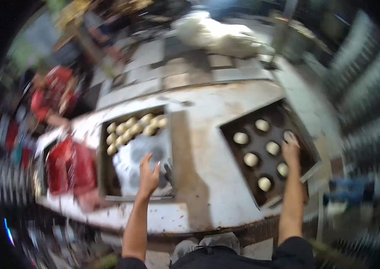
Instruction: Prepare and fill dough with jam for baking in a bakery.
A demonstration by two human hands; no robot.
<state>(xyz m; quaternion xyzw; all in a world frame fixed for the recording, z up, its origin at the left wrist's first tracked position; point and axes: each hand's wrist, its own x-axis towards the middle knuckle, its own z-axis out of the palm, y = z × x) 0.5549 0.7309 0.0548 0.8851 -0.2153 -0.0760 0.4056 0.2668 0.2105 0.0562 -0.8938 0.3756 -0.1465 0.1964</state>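
My left hand point(149, 175) hovers over the near part of the left tray point(170, 143), its fingers apart and nothing between them. Several pale dough balls point(131, 122) crowd the far and left sides of that tray, and its bright bottom shows dark round marks. On the right, my right hand point(290, 145) reaches over a dark baking tray point(239, 175), fingers bent round a pale dough ball point(289, 136) at the tray's right side. Blur softens the fingertips. Other dough balls point(251, 159) sit spaced apart in that tray, which lies at a slant.
A red plastic bag point(71, 166) lies on the white worktop point(226, 208), left of the left tray. A person in red point(53, 94) is at the far left with an arm toward the bag. White sacks point(217, 36) stand beyond the table; stacked racks point(365, 76) line the right.
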